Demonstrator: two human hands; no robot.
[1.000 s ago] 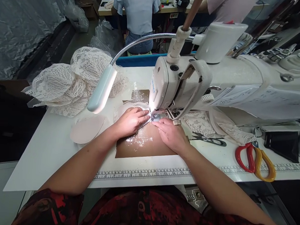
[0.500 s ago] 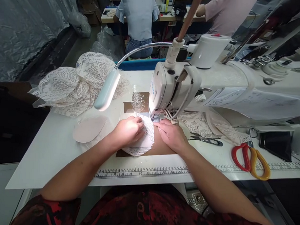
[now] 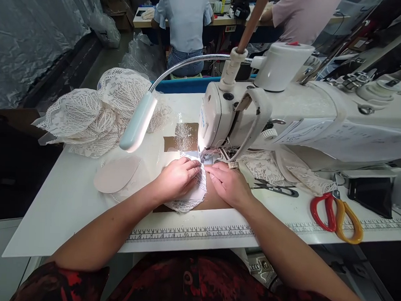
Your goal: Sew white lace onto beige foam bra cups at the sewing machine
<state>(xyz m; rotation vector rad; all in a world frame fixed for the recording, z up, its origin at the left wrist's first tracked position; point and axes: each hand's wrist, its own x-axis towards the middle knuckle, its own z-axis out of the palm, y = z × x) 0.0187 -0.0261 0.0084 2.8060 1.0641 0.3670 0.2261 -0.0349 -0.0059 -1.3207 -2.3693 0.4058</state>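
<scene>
A rounded white lace piece [image 3: 196, 192] with a smooth lining lies at the needle of the sewing machine [image 3: 218, 118]. My left hand [image 3: 180, 178] rests over its left part, closed, with the fingertips bunched together on the fabric close to the presser foot [image 3: 203, 158]. At the right edge of the lace, my right hand [image 3: 228, 182] lies palm down with its index finger stretched to the fabric edge and the thumb apart. Beneath both is a brown sheet [image 3: 218, 198] on the machine bed. The left fingers hide part of the lace.
Stacked lace pieces [image 3: 86, 111] and a beige oval pad [image 3: 117, 174] lie to the left. A lamp [image 3: 138, 122] overhangs the table. On the right are thread snips [image 3: 276, 188], red-and-yellow-handled scissors [image 3: 336, 216] and lace scraps [image 3: 265, 166]. A ruler strip [image 3: 191, 233] edges the front.
My left hand has slid right and slightly forward, nearer the needle. The lace piece is turned a little and more of it is covered. My right hand stays nearly in place.
</scene>
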